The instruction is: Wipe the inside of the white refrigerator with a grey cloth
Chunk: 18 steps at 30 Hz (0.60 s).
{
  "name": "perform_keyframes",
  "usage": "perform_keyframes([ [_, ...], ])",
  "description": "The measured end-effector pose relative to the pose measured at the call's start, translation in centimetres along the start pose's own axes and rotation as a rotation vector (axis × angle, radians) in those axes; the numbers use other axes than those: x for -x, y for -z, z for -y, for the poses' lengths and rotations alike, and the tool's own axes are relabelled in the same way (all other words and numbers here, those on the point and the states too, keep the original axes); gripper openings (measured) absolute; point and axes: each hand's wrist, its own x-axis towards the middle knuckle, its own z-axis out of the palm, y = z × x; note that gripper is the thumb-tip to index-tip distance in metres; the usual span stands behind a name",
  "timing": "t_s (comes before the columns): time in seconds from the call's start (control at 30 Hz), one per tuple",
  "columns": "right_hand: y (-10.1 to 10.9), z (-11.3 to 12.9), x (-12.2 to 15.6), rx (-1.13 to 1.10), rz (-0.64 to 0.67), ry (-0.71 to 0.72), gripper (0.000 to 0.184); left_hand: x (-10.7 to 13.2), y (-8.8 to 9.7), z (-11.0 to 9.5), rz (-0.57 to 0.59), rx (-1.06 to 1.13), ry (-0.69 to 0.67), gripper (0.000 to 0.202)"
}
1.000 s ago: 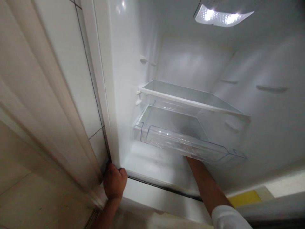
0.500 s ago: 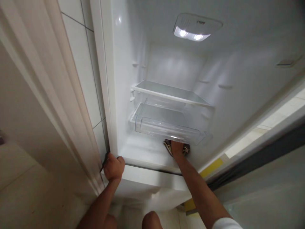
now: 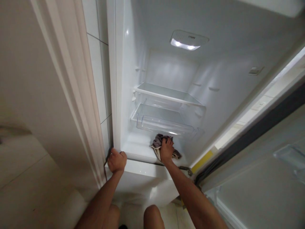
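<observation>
My right hand [image 3: 167, 149] presses on a crumpled dark cloth [image 3: 158, 140] with a pale edging, its fingers bent into the folds. The cloth lies on the white floor of the refrigerator compartment [image 3: 137, 146], close to the front lip and below a clear plastic drawer [image 3: 166, 125]. At the lower left, my left hand [image 3: 117, 161] is closed round the front corner of the refrigerator [image 3: 116, 140]; some of its fingertips are hidden. Parts of the cloth are covered by my right hand.
Above the drawer runs a glass shelf [image 3: 169, 93], and a lit lamp [image 3: 188, 40] is set in the ceiling. The refrigerator door [image 3: 257, 190] stands open on the right. A wooden door frame [image 3: 78, 79] and wall tiles [image 3: 95, 63] are close on the left.
My right hand and the cloth have come forward and left, out from beneath the drawer to the front of the floor. My left hand keeps its hold on the corner. The view has shifted.
</observation>
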Motion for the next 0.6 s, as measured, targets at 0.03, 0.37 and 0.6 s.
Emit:
perform_keyframes([
  [0.03,0.1,0.5,0.4,-0.013,0.003,0.014,0.042,0.0,0.0,0.0,-0.003,0.001,-0.002,0.045],
  [0.37,0.5,4.5,4.4,-0.273,-0.044,0.122,0.045,0.3,0.3,0.0,-0.023,0.024,-0.014,0.044],
  [0.6,1.4,4.7,6.1,-0.909,-0.027,0.001,0.047,0.3,0.0,0.4,-0.032,0.026,-0.035,0.044],
])
